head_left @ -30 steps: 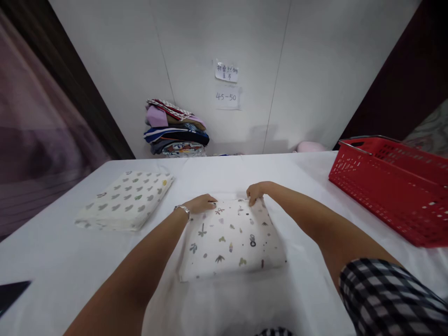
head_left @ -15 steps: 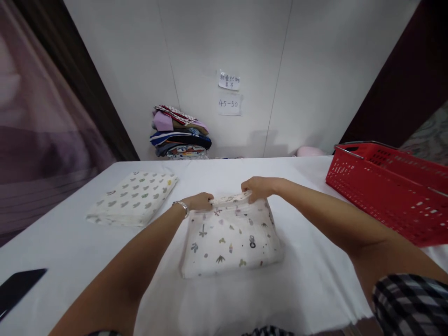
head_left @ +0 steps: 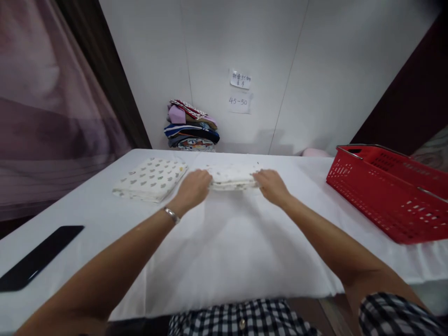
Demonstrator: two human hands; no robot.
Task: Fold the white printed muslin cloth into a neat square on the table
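Both hands grip a folded cloth far out on the counter: left hand and right hand, fingers clamped on its ends, beside another folded cloth.

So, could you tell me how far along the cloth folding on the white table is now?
One white patterned cloth already lies folded flat at the table's far left. A second folded white printed cloth is in hand: the left hand and right hand grip its two ends, just beside the first. It is not yet let go. The red plastic basket stands at the right; its contents cannot be seen.
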